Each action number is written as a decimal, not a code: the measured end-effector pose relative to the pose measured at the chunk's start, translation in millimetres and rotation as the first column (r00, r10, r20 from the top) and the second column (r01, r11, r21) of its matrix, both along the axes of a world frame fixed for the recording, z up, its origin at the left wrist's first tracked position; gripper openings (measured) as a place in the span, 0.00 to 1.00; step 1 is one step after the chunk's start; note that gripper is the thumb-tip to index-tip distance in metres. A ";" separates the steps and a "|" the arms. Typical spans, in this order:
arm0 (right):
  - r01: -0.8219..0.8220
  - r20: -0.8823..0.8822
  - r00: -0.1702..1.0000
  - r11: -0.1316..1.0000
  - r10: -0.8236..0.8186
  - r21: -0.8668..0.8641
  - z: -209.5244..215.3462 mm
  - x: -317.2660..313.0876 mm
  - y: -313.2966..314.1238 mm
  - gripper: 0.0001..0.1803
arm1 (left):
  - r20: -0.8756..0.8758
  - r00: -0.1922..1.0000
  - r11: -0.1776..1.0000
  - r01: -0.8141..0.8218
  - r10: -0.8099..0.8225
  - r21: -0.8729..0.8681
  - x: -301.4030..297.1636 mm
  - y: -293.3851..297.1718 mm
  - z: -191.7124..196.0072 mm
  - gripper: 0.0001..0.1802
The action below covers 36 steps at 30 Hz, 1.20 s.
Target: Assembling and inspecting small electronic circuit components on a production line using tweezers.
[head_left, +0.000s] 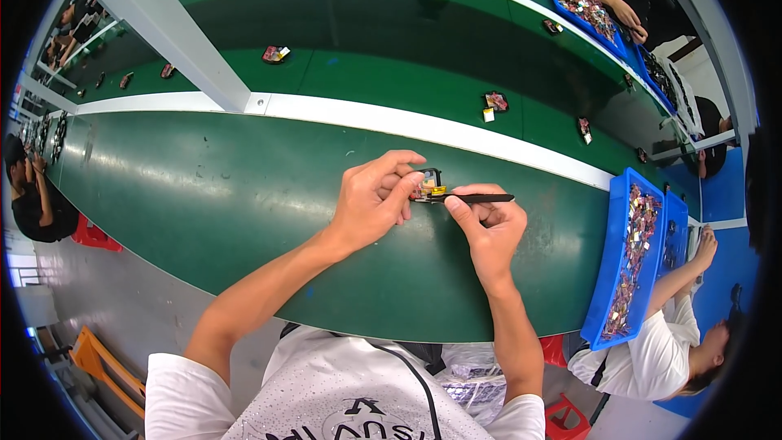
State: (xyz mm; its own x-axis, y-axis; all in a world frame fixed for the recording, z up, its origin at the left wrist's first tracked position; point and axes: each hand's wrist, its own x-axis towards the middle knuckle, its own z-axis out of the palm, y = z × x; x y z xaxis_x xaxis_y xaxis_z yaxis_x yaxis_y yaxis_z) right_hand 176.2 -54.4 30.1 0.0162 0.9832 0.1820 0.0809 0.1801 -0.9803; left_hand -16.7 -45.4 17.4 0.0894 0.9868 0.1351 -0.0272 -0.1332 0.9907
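Note:
Over the green worktop, my left hand pinches a small black device housing with a circuit board and a yellow part inside. My right hand is closed around black tweezers. The tweezers lie nearly level, their tips pointing left against the yellow part near the front edge of the housing. My left fingertips cover the housing's left side, so the exact contact of the tips cannot be made out.
To the right stands a blue bin of small wired parts. Beyond a white rail, a green conveyor belt carries several similar devices, one a dark unit with a yellow tab. A grey post rises at left. Co-workers sit around.

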 end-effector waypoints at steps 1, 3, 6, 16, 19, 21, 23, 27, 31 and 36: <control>-0.015 -0.036 0.999 1.000 0.015 -0.022 -1.7 1.7 1.0 0.06 | 0.004 1.000 1.000 0.010 -0.010 0.001 0.0 -0.2 -0.3 0.12; -0.032 -0.071 0.997 0.999 0.028 -0.044 -1.2 1.9 1.8 0.06 | 0.007 1.000 1.000 0.014 -0.014 0.011 0.4 -0.3 -2.4 0.12; -0.047 -0.170 0.985 0.991 0.024 -0.128 2.1 -0.8 2.0 0.06 | 0.010 1.000 0.999 0.018 -0.018 0.026 -0.8 -0.8 -3.5 0.11; -0.078 -0.155 0.986 0.988 0.057 -0.130 1.5 4.4 1.9 0.06 | 0.158 0.983 0.983 0.116 -0.093 -0.141 -1.8 2.4 -5.7 0.11; -0.074 -0.146 0.987 0.994 0.063 -0.075 -1.4 6.7 2.0 0.06 | 0.233 0.962 0.961 0.189 -0.141 -0.201 -3.3 6.7 -5.2 0.13; -0.070 -0.134 0.989 0.997 0.066 -0.026 -2.2 6.9 1.3 0.06 | 0.261 0.953 0.956 0.208 -0.152 -0.205 -5.3 8.8 -7.6 0.13; -0.035 0.011 0.999 0.991 0.034 0.127 -0.9 5.8 0.0 0.05 | 0.288 0.944 0.951 0.227 -0.163 -0.208 -6.3 10.5 -9.3 0.14; -0.032 0.142 0.990 0.952 -0.012 0.305 -2.7 5.4 0.9 0.05 | 0.301 0.936 0.950 0.248 -0.184 -0.191 -6.4 11.9 -9.9 0.15; -0.048 0.161 0.987 0.934 -0.011 0.354 -2.9 4.3 1.8 0.05 | 0.295 0.937 0.948 0.250 -0.185 -0.198 -5.7 12.6 -9.0 0.15; -0.030 0.148 0.989 0.949 -0.018 0.315 -3.4 3.8 1.8 0.06 | 0.292 0.938 0.947 0.251 -0.187 -0.200 -5.2 12.3 -8.0 0.15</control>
